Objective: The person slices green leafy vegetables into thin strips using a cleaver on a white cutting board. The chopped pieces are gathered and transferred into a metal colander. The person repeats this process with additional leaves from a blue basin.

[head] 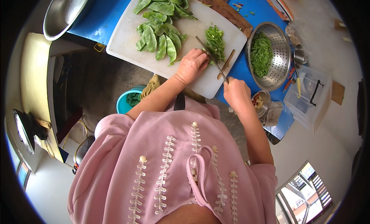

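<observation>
On a white plastic cutting board [124, 41] lies a heap of flat green bean pods [162, 30]. My left hand [192, 64] presses on some green pods near the board's right part, its fingers curled close to the blade. The handle of a kitchen knife [212, 54] is in my right hand [237, 94]; the blade is seen nearly edge-on beside my left fingertips. Just beyond the blade is a pile of finely sliced green pods [215, 42]. The pieces under my left fingers are mostly hidden.
A steel colander [279, 59] holding shredded greens [261, 54] stands right of the board on the blue tabletop [238, 72]. Nearby are a metal bowl of chopped ingredients [262, 102], a ladle [298, 57] and a clear plastic box [307, 94]. A steel basin [53, 18] sits at upper left; a turquoise bucket [122, 102] is below.
</observation>
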Available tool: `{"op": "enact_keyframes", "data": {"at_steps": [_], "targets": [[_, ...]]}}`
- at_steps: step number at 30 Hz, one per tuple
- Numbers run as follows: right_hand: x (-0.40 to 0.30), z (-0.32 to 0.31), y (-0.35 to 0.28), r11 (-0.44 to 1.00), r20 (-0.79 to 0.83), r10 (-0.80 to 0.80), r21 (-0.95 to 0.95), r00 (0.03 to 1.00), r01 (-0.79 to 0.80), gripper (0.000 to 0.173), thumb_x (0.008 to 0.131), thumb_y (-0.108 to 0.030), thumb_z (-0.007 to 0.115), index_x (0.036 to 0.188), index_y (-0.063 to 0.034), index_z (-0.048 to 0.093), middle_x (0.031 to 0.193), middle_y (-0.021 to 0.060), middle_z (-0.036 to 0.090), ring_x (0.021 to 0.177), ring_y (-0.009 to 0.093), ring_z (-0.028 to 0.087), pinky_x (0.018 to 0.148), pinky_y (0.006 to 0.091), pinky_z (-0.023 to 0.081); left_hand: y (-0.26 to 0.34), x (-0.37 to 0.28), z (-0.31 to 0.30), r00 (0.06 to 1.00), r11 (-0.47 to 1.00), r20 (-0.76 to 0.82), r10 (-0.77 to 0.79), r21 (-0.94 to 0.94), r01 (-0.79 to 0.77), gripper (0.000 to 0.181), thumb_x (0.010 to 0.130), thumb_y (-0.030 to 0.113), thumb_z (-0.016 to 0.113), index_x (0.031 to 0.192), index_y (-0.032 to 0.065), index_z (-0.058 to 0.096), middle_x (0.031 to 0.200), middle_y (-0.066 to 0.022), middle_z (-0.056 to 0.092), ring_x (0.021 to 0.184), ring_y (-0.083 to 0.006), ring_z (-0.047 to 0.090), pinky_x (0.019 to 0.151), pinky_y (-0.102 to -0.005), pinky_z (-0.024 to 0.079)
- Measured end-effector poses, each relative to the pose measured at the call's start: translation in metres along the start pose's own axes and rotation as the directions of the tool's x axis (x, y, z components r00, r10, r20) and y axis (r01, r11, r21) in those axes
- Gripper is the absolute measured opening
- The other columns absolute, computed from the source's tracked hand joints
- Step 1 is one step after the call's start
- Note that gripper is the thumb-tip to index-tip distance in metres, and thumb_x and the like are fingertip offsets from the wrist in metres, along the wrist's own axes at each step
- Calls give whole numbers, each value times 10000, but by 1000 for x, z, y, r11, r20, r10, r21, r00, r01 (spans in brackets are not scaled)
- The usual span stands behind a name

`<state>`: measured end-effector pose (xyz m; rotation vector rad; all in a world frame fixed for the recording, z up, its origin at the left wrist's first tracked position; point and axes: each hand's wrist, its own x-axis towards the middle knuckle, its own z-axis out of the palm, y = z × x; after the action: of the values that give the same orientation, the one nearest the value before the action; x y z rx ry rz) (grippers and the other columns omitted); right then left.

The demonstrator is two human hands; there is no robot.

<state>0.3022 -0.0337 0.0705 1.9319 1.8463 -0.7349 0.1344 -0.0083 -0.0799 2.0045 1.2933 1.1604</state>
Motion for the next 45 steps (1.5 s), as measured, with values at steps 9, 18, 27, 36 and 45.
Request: {"op": "enact_keyframes", "data": {"at_steps": [9,18,27,36,45], "targets": [[29,4,-16,999,70,49,8,996,-50,217,917,-174,594,953,-5,726,928,260,713,916,443,691,800,505,562,-1,-5,2,998,999,40,-39,-17,39,190,750,38,752,912,77,660,942,-74,635,888,-291,619,770,-391,539],[44,1,-6,912,192,170,342,967,-228,276,934,-223,604,911,24,724,902,277,706,889,448,692,796,508,554,-1,-2,0,1000,1000,-11,0,-7,0,176,761,31,742,902,63,641,967,-80,637,883,-303,607,775,-395,534],[18,15,-3,988,143,84,121,986,-101,291,946,-225,599,925,44,709,850,258,692,823,421,686,759,487,552,-1,-5,-3,999,1000,40,8,-1,-8,196,754,20,731,913,57,623,946,-89,624,866,-307,594,765,-401,525],[52,10,-16,903,195,167,363,966,-229,305,945,-239,609,936,45,719,955,273,710,933,437,690,818,490,555,-4,-6,-2,1000,999,8,30,27,-30,199,745,19,732,909,57,626,956,-87,632,869,-306,591,773,-393,523],[16,16,-12,981,127,119,137,985,-136,293,936,-220,614,920,54,716,933,281,707,924,446,687,818,502,554,-3,-7,-3,999,998,40,37,39,-39,184,747,39,714,881,69,592,893,-83,586,863,-301,574,786,-396,512]]}}
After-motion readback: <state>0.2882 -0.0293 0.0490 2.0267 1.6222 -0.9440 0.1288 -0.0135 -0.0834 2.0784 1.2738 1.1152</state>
